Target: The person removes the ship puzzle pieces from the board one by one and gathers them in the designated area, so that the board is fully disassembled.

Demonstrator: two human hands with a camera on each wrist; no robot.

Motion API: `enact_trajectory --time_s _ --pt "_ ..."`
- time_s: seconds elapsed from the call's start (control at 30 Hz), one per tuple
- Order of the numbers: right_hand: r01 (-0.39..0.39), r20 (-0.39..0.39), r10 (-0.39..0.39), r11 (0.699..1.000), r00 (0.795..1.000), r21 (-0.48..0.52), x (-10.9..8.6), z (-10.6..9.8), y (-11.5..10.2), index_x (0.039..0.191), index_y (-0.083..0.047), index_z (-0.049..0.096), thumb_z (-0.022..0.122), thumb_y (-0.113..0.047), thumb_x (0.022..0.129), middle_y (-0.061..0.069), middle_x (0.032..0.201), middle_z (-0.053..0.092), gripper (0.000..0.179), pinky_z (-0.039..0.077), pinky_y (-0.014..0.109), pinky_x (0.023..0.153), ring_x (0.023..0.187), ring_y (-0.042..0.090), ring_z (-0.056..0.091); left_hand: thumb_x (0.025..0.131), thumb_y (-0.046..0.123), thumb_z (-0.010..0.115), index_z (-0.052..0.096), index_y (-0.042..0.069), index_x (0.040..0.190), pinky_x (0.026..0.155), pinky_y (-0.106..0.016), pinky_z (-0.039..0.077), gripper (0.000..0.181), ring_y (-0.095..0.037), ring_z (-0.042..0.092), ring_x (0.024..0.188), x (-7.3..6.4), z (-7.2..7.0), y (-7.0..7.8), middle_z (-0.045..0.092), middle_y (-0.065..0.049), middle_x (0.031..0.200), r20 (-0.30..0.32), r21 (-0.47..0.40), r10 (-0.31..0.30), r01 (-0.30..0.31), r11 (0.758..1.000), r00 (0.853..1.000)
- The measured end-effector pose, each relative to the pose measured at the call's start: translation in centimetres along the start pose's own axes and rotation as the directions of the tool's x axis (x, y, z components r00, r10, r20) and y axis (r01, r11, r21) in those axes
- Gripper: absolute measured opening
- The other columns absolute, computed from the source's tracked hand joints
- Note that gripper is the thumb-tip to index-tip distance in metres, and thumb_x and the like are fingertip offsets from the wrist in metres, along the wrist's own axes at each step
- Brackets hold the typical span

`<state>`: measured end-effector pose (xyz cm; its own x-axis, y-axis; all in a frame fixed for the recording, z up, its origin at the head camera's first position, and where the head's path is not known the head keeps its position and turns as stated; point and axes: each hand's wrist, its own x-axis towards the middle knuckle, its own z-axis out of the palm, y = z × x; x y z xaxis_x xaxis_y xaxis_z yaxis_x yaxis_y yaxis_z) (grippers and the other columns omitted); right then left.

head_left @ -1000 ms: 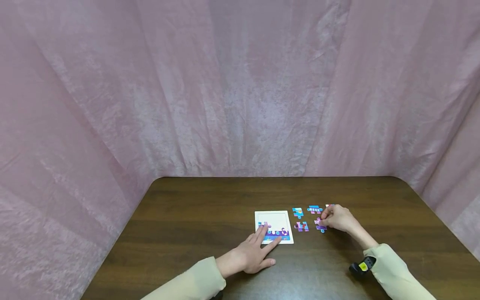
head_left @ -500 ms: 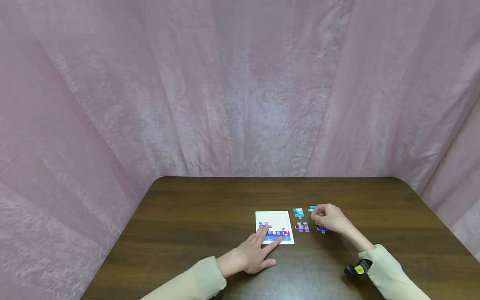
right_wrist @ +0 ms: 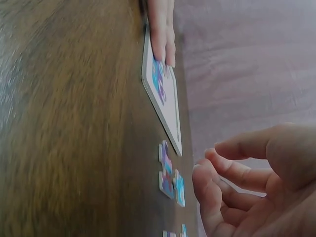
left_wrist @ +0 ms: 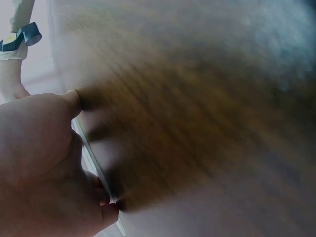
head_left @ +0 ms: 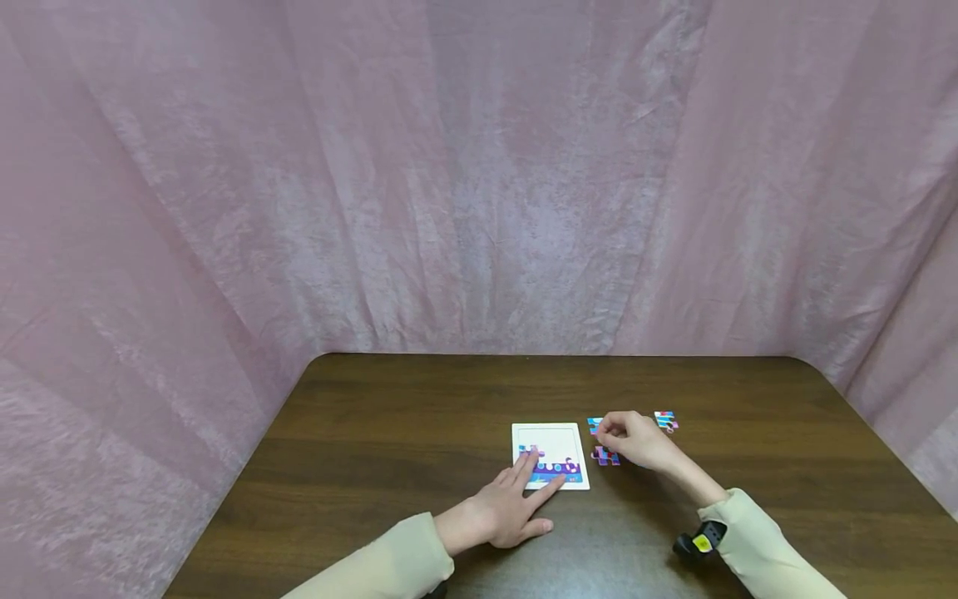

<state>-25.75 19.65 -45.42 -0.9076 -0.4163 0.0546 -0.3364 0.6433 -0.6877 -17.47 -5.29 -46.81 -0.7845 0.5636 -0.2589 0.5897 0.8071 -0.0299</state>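
Observation:
My left hand [head_left: 512, 506] lies with spread fingers on a white square puzzle board [head_left: 550, 437], partly filled with purple and blue pieces along its lower part. To the board's right, my right hand [head_left: 636, 437] hovers over loose jigsaw pieces. Its fingers are loosely curled, the thumb near the index fingertip, and the right wrist view shows nothing between them. A blue piece [head_left: 595, 423] is partly covered by the fingertips; a purple and red piece [head_left: 604, 457] lies below it. Under the left palm [left_wrist: 39, 163], the left wrist view shows mostly blurred tabletop.
Another blue striped piece [head_left: 665, 420] lies right of the right hand. More pieces are hidden behind that hand. The brown wooden table [head_left: 419, 399] ends at a pink curtain [head_left: 479, 208]. A black device with a yellow label [head_left: 700, 542] is on the right wrist.
My right hand has moved left from above the purple piece toward the blue piece near the board, uncovering the far-right piece. My left hand stays on the board.

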Motion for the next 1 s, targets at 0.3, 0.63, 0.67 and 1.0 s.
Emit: enact_trajectory --time_s 0.3,0.63,0.67,1.0 --pt "0.05 0.053 -0.054 0.996 0.997 0.075 0.8 1.2 -0.2 0.092 0.001 0.065 0.061 -0.007 0.09 0.009 0.077 0.067 0.009 0.045 0.02 0.053 0.064 0.009 0.056 0.099 0.058 0.033 0.014 0.038 0.155 0.118 -0.032 0.029 0.062 -0.027 0.011 0.151 0.1 0.1 0.1 0.009 -0.015 0.163 0.002 0.007 -0.007 0.007 1.0 1.0" --pt "0.124 0.077 -0.126 0.992 0.989 0.022 2.1 2.7 -1.7 0.094 -0.002 0.067 0.063 -0.005 0.088 0.004 0.082 0.068 0.007 0.048 0.02 0.061 0.072 0.006 0.058 0.1 0.056 0.034 0.015 0.036 0.155 0.119 -0.036 0.027 0.061 -0.028 0.009 0.151 0.4 -0.2 -0.3 0.007 -0.016 0.163 0.013 -0.044 -0.01 0.01 0.999 1.0" --pt "0.128 0.083 -0.13 0.991 0.988 0.024 2.2 2.9 -1.8 0.094 -0.001 0.067 0.064 -0.005 0.088 0.005 0.083 0.069 0.008 0.049 0.02 0.063 0.073 0.007 0.06 0.1 0.056 0.034 0.016 0.036 0.155 0.119 -0.036 0.026 0.061 -0.029 0.009 0.151 0.4 -0.2 -0.3 0.007 -0.017 0.163 0.012 -0.049 -0.009 0.009 0.999 1.0" --pt "0.115 0.152 -0.127 0.99 0.98 0.084 2.7 4.9 -2.2 0.098 0.002 0.065 0.07 -0.001 0.081 0.008 0.085 0.068 0.018 0.051 0.019 0.065 0.075 0.01 0.062 0.099 0.058 0.034 0.017 0.039 0.154 0.117 -0.034 0.03 0.061 -0.026 0.011 0.151 0.0 0.0 0.1 0.008 -0.014 0.163 -0.002 -0.013 -0.016 0.015 1.0 1.0"
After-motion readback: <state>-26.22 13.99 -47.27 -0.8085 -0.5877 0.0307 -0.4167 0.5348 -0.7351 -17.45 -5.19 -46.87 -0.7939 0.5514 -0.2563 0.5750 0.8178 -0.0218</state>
